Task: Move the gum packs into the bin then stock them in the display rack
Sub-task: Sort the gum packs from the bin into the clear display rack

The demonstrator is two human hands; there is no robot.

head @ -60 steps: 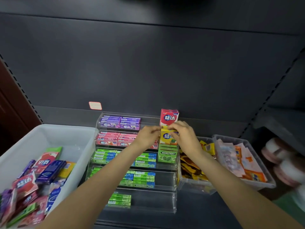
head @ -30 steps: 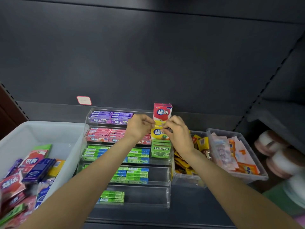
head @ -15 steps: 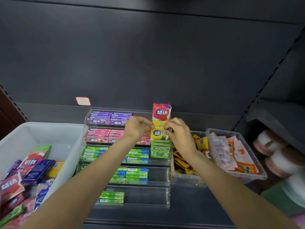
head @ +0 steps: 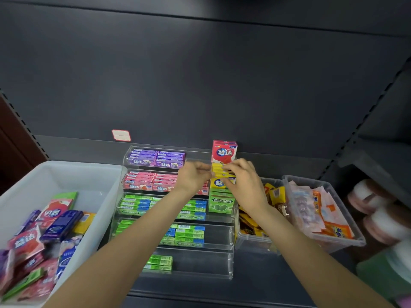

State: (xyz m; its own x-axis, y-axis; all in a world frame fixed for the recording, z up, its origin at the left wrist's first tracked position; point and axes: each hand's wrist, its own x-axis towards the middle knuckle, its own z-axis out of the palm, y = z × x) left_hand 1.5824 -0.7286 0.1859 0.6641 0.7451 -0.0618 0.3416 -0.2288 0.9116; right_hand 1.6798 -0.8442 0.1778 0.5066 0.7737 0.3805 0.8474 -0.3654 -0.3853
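Your left hand (head: 195, 177) and right hand (head: 242, 181) pinch the yellow gum packs (head: 219, 172) from both sides on the display rack (head: 175, 245), just below the red pack (head: 224, 152). The fingers seem closed on them; a careless nudge could topple that upright red pack.

Clear glossy plastic display rack (head: 229, 243)

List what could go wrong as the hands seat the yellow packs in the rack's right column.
1. The red pack stands upright just behind the yellow packs; a nudge from either hand could tip it.
2. Both the left hand and right hand pinch a small stack, so one pack may slip out.
3. The forearms hang over the lower tiers of the display rack and could sweep the green packs.
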